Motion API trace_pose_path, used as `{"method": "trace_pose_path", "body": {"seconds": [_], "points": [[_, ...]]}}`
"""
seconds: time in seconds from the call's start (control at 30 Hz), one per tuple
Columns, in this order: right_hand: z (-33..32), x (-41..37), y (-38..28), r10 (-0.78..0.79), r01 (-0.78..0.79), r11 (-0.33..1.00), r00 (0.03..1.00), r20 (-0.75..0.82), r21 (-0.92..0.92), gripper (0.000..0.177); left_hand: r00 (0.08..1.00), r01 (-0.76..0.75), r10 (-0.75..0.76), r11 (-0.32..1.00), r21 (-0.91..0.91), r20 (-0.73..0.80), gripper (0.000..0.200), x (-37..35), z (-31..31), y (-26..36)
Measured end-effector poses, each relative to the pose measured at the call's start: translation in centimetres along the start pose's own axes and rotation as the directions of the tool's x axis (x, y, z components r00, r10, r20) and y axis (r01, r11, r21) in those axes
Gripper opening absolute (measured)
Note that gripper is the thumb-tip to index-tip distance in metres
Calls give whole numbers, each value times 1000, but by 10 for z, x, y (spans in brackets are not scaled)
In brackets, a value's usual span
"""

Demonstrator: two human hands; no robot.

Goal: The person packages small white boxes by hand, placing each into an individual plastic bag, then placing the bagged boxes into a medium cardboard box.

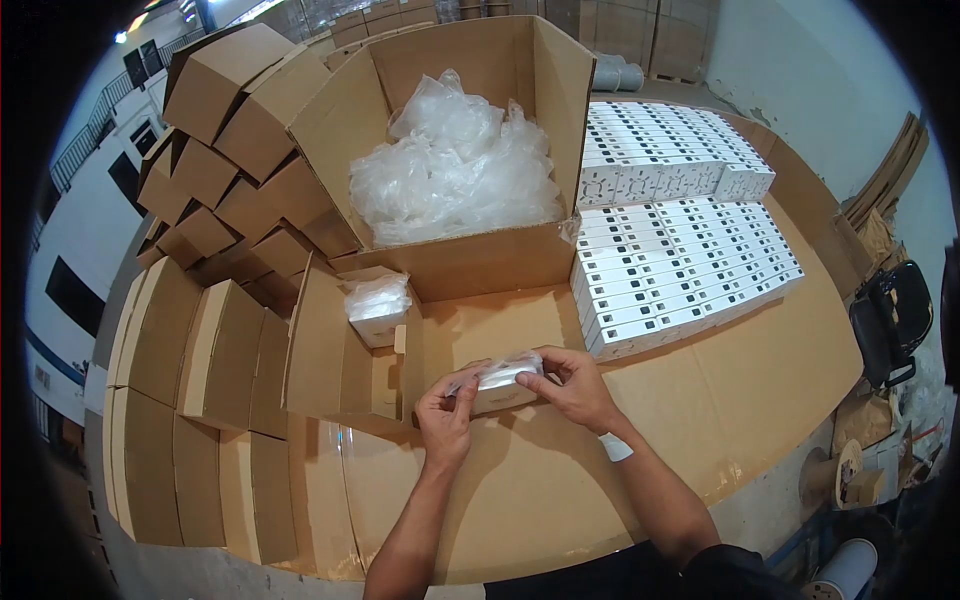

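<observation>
Between my two hands is a small white box (pixel 503 396) with clear plastic wrap along its top. My left hand (pixel 447 412) grips its left end, the thumb pressed on the near face. At the right end, my right hand (pixel 575 390) pinches the box and plastic between thumb and fingers. Just left of my left hand stands an open cardboard carton (pixel 325 350). Inside it, toward the back, sit white plastic-wrapped boxes (pixel 378 308). Behind my hands, a large open cardboard box (pixel 500 262) holds a heap of clear plastic bags (pixel 455 160).
Stacked white boxes with small dark squares (pixel 690 270) stand at the right on the cardboard-covered table (pixel 700 420). Closed brown cartons (pixel 150 450) line the left edge, with a pile of open cartons (pixel 215 170) behind them. A black chair (pixel 890 320) is beyond the right edge.
</observation>
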State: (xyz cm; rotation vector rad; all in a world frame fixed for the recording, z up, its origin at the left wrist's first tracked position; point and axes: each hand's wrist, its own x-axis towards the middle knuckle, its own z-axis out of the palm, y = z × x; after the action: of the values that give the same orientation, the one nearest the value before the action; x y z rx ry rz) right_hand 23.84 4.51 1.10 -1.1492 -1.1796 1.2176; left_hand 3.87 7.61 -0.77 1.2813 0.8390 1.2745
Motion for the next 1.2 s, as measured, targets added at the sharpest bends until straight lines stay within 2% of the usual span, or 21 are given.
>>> {"method": "trace_pose_path", "body": {"seconds": [0.13,0.2,0.33,0.4,0.6,0.63,0.7,0.8,0.9,1.03,1.1,1.13,1.2], "points": [[0,-1,-4,9,-8,1000,1000,1,-20,26,999,36,-36,999,0,-9,19,1,0,0],[0,-2,-3,22,-23,1000,999,-46,-13,24,994,106,-103,982,-159,27,16,4,-2,-3],[1,-3,-11,36,-36,999,998,-51,-12,23,999,32,-29,997,-65,42,12,1,1,-3],[1,-3,-11,-8,9,1000,999,-42,21,22,1000,-3,3,1000,-5,28,10,1,-3,-7],[1,-1,-6,-137,139,988,990,-26,73,19,999,-32,32,999,-22,-21,9,0,5,-1],[1,0,-5,-137,139,988,990,-25,74,19,999,-32,32,999,-22,-22,9,0,4,-1],[0,0,0,-16,22,994,999,-52,104,13,999,-36,37,999,5,-38,10,0,4,-2],[2,0,4,-74,80,992,995,-61,96,11,1000,-26,27,999,30,-13,9,3,-4,-7],[6,1,11,-152,164,978,983,-99,127,7,997,43,-44,999,-22,-68,10,2,-3,-11],[10,1,5,-76,94,981,991,-114,168,11,993,13,-24,995,-100,-114,14,3,5,-14],[13,0,-7,-204,225,936,973,-105,269,25,991,37,-51,993,-112,-123,14,3,6,-13],[11,0,-7,-203,224,936,974,-105,271,25,991,38,-52,993,-110,-123,14,2,6,-12],[-2,1,-9,-342,319,921,937,74,224,29,987,35,-51,993,-110,-150,16,2,8,-13]]}}
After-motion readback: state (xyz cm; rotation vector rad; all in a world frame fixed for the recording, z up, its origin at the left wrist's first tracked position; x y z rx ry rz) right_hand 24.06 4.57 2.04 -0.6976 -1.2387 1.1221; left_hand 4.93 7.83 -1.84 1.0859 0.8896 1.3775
